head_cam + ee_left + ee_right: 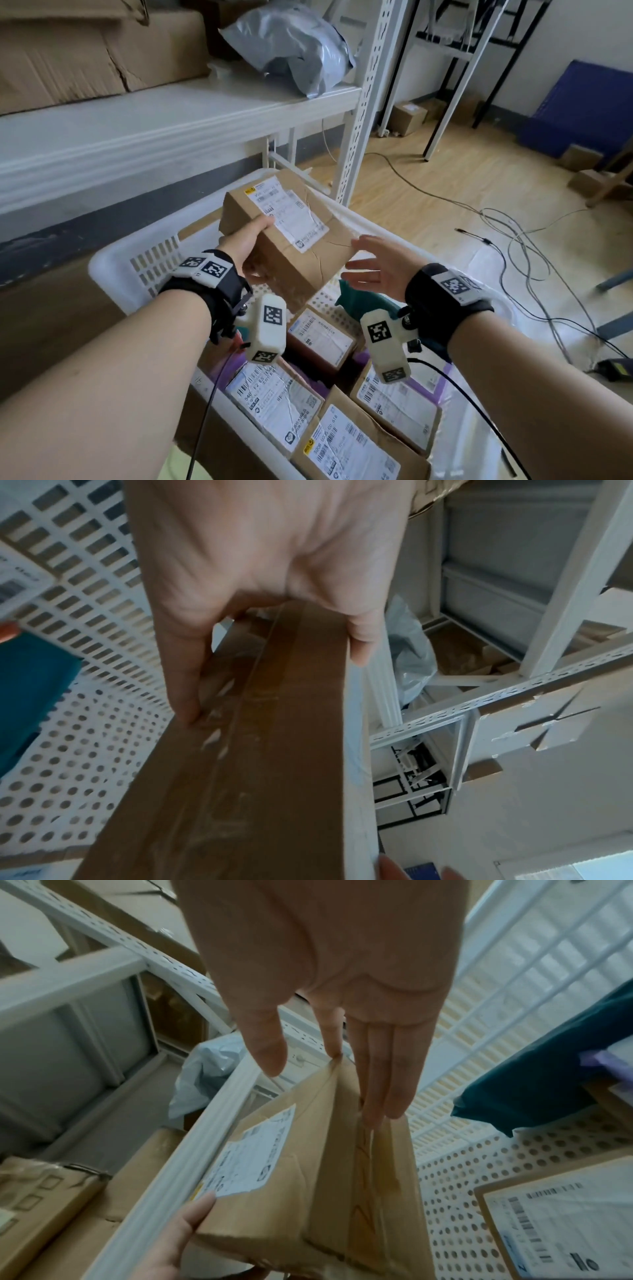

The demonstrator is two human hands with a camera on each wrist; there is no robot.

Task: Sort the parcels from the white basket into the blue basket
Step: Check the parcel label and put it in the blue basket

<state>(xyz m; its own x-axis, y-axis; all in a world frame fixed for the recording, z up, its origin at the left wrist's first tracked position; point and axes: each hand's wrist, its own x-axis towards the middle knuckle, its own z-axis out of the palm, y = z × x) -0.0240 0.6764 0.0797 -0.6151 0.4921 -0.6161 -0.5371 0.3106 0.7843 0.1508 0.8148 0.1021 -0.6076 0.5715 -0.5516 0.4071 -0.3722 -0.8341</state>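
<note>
- My left hand (pixel 247 242) grips a brown cardboard parcel (pixel 294 236) at its near left end, thumb on the labelled top and fingers (pixel 185 696) curled under the taped underside.
- My right hand (pixel 378 269) is flat and holds nothing, its fingers (pixel 394 1069) straight and close together just beside the parcel's right end; whether they touch the cardboard I cannot tell.
- The parcel is held tilted above the white basket (pixel 113 270), its white shipping label (pixel 287 210) facing up.
- Below it in the basket lie more labelled cardboard parcels (pixel 320 337) and a dark teal soft package (pixel 363 301) on the perforated floor.
- Beyond the basket stands a white metal shelf (pixel 171 116), carrying a large cardboard box (pixel 85 58) and a grey plastic mailer bag (pixel 298 48).
- Grey cables (pixel 513 233) trail over the wooden floor to the right.
</note>
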